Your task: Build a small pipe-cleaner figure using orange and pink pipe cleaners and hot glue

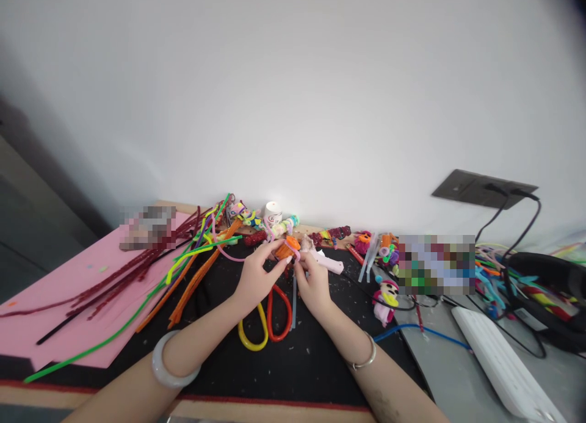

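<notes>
The left hand (257, 271) pinches an orange fuzzy piece (286, 249) just left of the right hand (315, 284), whose narrow grip holds a pink strand (297, 254) against it.

Two black plugs (495, 189) sit in a grey wall socket (458, 184), a white bar (498, 357) lying below.

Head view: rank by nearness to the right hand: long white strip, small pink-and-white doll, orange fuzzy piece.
From the right hand:
1. Orange fuzzy piece: at the fingertips, between both hands.
2. Small pink-and-white doll: to the right, near the black mat's edge.
3. Long white strip: farther right, on the grey surface.
</notes>
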A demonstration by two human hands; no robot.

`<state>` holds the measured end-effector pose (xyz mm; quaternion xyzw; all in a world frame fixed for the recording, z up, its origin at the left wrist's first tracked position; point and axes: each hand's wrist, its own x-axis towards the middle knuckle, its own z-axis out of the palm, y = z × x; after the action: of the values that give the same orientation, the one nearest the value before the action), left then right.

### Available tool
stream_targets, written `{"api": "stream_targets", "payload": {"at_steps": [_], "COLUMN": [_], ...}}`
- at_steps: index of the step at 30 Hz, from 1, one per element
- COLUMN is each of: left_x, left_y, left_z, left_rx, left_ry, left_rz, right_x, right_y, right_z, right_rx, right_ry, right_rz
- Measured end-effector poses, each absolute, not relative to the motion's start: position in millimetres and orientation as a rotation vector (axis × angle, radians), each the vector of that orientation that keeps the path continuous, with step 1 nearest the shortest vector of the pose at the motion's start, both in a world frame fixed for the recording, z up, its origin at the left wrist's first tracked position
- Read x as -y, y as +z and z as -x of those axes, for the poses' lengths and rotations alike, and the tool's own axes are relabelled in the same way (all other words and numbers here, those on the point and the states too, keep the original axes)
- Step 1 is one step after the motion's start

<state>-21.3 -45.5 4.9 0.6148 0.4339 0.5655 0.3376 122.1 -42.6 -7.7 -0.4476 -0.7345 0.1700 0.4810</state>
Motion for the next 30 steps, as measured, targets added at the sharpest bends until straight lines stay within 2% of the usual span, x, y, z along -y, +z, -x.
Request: {"api": "stream_targets", "payload": {"at_steps": [18, 30], "left_x": [42.9, 41.2], "left_y": [5.7, 5.4], "left_z": [19.9, 22.2], "left_rx": [-1.006, -1.101], "left_ry": [1.43, 1.526], "left_rz": [-1.572, -1.706], "right_x": [43.2, 43.1], "right_y": [-11.2, -11.8], "right_z": [-123.4, -121.7], "right_rx": [1.86, 1.885], "right_ry": [0.381, 0.395], "right_rz": [1.102, 1.122]}}
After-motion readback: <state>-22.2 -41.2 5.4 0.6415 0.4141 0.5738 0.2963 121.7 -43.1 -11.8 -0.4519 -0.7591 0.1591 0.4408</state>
